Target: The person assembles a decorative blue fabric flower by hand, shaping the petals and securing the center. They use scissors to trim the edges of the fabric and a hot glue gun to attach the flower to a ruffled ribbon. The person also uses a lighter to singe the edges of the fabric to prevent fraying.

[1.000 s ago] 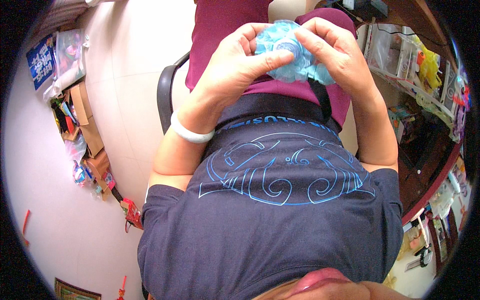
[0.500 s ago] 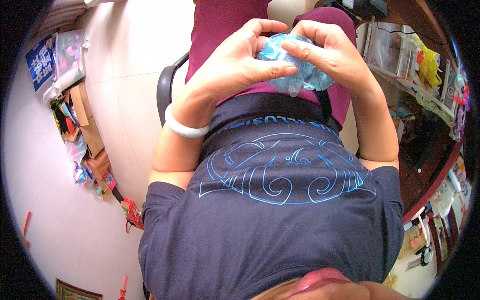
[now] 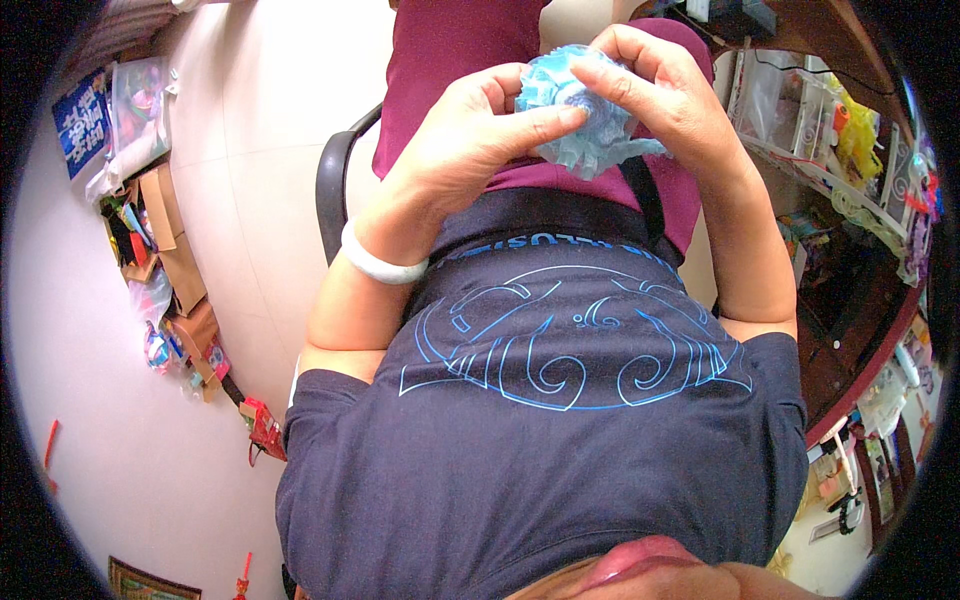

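Note:
Between both hands, above my lap, is a light-blue ruffled bundle (image 3: 583, 143) of thin, sheer material, shaped like a flower with a tight coil near its middle. A narrow strip of it sticks out toward the right wrist. My left hand (image 3: 480, 130) grips the bundle's left side, its thumb pressed against the coil and its fingertips partly hidden behind. From the right, my right hand (image 3: 665, 95) holds it with thumb on top and fingers curled over the far edge. A white bangle (image 3: 380, 262) circles my left wrist.
A dark table with a reddish edge (image 3: 868, 365) curves along the right. Beyond it stands a white rack (image 3: 800, 125) with plastic bags and a yellow bag (image 3: 858, 145). Cardboard boxes (image 3: 172, 235) and bagged items line the left wall. A black chair armrest (image 3: 331, 180) is beside my left forearm.
The blue bundle has been turned, so its coil now faces up and the ruffles spread differently. My left hand has moved slightly right and lower, and the right hand's fingers have shifted upward.

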Demonstrator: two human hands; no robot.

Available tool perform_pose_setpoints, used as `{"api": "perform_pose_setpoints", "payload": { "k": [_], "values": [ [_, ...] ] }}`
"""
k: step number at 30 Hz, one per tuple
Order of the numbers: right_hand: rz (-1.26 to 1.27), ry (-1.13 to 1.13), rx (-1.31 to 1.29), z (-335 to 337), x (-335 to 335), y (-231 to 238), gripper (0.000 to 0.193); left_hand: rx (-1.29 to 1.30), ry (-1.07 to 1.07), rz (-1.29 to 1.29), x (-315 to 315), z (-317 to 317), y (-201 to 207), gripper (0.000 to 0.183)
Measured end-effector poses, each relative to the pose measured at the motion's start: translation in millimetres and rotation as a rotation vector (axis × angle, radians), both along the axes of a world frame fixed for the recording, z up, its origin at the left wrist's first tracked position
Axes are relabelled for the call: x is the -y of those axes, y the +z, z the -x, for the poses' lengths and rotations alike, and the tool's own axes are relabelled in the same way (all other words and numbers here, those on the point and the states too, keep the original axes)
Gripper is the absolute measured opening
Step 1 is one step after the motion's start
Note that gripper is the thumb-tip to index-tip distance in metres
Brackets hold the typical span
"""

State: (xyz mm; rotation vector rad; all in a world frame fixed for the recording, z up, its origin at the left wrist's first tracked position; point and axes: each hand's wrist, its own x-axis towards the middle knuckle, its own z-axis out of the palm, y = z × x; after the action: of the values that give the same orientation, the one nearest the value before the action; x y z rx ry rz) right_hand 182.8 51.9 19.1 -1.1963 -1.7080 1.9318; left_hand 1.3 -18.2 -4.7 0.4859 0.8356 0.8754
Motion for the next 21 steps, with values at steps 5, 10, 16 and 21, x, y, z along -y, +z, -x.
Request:
{"api": "perform_pose_setpoints", "payload": {
  "k": [5, 10, 16, 21],
  "values": [
    [-0.038, 0.063, -0.06, -0.2, -2.6, -6.0, 0.021, -0.043, -0.119, -0.014, -2.7, 1.4, -0.8, 0.039],
    [-0.107, 0.117, -0.101, -2.5, -5.6, -15.3, 0.018, -0.103, -0.101, -0.003, -1.1, 0.3, 1.4, 0.04],
    [-0.096, 0.017, -0.023, -1.6, -4.6, -9.7, 0.019, -0.055, -0.007, 0.021, 2.1, -3.8, 0.3, 0.04],
    [-0.059, 0.015, -0.013, 7.0, -3.7, 2.8, 0.02, -0.048, -0.024, -0.031, 5.6, -4.7, 2.5, 0.036]
  ]
}}
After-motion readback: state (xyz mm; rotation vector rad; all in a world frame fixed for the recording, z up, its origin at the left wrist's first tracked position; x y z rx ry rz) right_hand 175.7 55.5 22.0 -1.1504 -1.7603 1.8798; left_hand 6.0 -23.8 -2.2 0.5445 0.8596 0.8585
